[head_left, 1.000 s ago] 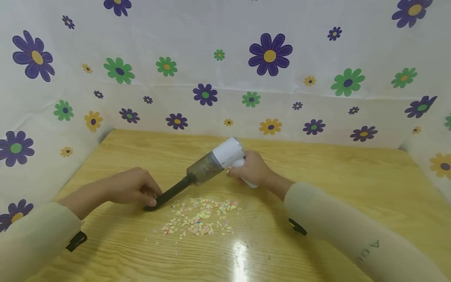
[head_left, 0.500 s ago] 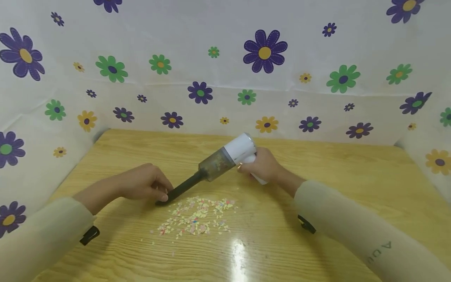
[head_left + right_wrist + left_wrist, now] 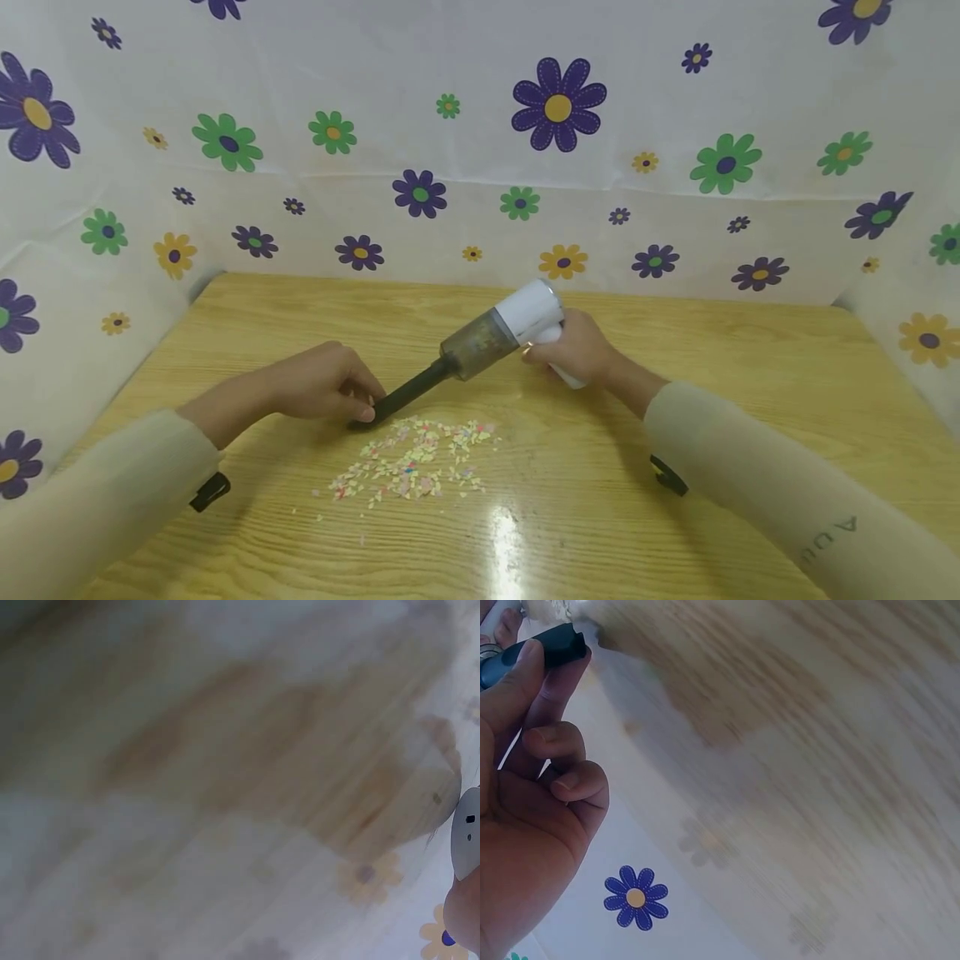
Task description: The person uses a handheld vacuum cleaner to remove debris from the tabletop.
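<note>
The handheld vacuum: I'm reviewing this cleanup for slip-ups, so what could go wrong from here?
1. The left hand pinches the black nozzle near its tip; fingers could cover the opening or twist the nozzle loose from the handheld vacuum.
2. The nozzle tip sits at the edge of the paper scraps; a sideways sweep might scatter them across the wooden table.
3. The right hand grips only the rear handle, so the angle may wobble.

left hand (image 3: 532,787) pinching dark nozzle tip (image 3: 559,645) over blurred wooden tabletop (image 3: 795,750), blue flower (image 3: 635,897) below
</note>
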Demonstrator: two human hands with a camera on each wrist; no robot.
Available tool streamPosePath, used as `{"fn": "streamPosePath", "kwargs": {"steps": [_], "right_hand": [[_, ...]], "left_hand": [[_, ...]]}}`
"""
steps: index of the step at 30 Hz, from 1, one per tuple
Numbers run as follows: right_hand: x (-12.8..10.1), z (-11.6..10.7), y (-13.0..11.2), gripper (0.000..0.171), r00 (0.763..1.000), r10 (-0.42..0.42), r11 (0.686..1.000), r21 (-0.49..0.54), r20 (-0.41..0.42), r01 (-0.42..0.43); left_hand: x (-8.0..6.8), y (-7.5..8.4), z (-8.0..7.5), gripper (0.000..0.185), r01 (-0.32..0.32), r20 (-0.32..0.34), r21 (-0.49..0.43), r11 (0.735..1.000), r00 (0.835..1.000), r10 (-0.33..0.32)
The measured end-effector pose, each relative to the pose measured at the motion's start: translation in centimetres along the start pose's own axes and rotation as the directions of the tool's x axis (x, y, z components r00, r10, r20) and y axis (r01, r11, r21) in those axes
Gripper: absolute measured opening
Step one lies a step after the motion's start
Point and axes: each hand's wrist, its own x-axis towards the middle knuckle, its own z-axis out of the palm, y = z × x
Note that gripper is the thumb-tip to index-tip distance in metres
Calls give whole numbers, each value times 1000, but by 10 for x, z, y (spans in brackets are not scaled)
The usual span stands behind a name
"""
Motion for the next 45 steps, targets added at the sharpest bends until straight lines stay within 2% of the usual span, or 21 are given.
{"fn": "streamPosePath", "kwargs": {"steps": [8,16,25,35,45], "right_hand": [[-4,-8,6,37,1000,-17,1000,-12,-15,17],[-11,-17,13,37,1000,-11,1000,0,-22,11],[-19,-30,23,44,999,-19,999,-36,-38,18],[-29,-42,32,42,998,31,999,-41,-47,-33],[-41,-52,39,43,998,23,1000,-20,-58,-24]], "left_hand": [[8,5,1,13,-22,-1,-6,1000,1000,22],[20,4,4,11,-81,-6,11,997,997,81],[32,12,6,16,-99,-6,13,995,995,99],[47,18,12,18,-146,-3,5,989,989,146],[60,27,16,6,-187,16,0,982,982,187]]}}
